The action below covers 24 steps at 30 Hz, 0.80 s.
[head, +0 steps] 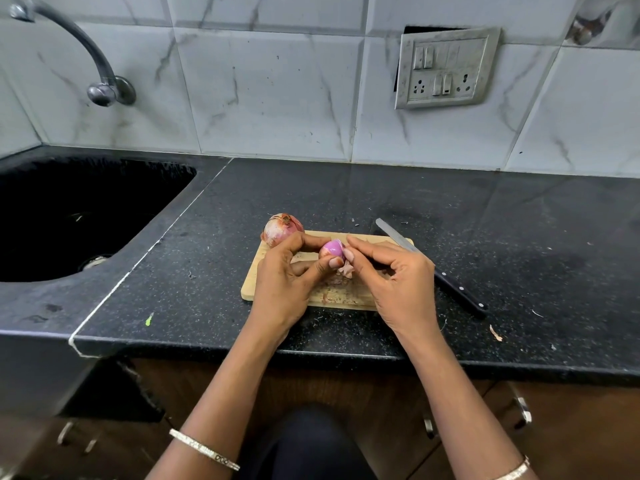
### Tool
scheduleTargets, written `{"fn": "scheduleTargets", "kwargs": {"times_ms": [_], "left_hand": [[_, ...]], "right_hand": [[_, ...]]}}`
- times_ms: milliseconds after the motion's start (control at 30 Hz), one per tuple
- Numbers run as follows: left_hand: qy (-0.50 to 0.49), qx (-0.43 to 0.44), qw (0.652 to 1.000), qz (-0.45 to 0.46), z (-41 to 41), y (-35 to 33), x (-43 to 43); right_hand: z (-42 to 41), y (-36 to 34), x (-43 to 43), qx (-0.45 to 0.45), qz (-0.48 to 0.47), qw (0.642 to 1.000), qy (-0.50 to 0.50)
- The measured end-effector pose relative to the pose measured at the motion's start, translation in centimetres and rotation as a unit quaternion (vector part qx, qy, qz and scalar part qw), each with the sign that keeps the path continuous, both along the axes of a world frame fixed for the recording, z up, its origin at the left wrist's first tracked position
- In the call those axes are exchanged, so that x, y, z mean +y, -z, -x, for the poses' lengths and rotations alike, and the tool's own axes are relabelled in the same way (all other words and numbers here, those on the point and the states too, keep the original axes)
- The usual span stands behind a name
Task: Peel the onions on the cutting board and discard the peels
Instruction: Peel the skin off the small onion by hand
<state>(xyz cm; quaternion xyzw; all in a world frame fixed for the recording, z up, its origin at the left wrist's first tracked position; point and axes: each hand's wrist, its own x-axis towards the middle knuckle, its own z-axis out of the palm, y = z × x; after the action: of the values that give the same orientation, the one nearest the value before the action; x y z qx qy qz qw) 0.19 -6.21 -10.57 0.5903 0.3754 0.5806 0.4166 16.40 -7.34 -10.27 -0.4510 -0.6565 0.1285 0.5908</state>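
Above the pale wooden cutting board [353, 296], the left hand [284, 282] grips a small, glossy purple onion [330, 251], mostly bared. The right hand [391, 275] pinches a papery pink peel [347, 266] hanging off it. A larger red-skinned onion [281, 229] sits unpeeled at the board's far-left corner. Judged roughly half done; nothing discarded yet.

A black speckled granite counter [485, 209] runs along the wall. A dark sink [104, 154] is sunk into the counter's left end, and a curved metal tap [79, 43] juts from the wall above it. Behind the counter rise smudged, white marble-veined tiles [277, 81], with a grimy switch-and-socket plate [446, 67] towards the right. Under the counter stand brown wooden cabinets [571, 427] with metal handles [523, 410].
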Motion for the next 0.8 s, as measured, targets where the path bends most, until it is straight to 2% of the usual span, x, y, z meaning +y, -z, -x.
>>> {"fn": "scheduleTargets", "kwargs": {"times_ms": [533,800], "left_hand": [[0.023,-0.018,0.999,-0.019,-0.01,0.2,0.22],[0.047,-0.055,0.997,0.023,-0.06,0.46,0.44]], "right_hand": [[-0.22,0.24,0.35,0.018,0.013,0.999,-0.035],[-0.15,0.23,0.29,0.029,0.018,0.998,-0.043]]}}
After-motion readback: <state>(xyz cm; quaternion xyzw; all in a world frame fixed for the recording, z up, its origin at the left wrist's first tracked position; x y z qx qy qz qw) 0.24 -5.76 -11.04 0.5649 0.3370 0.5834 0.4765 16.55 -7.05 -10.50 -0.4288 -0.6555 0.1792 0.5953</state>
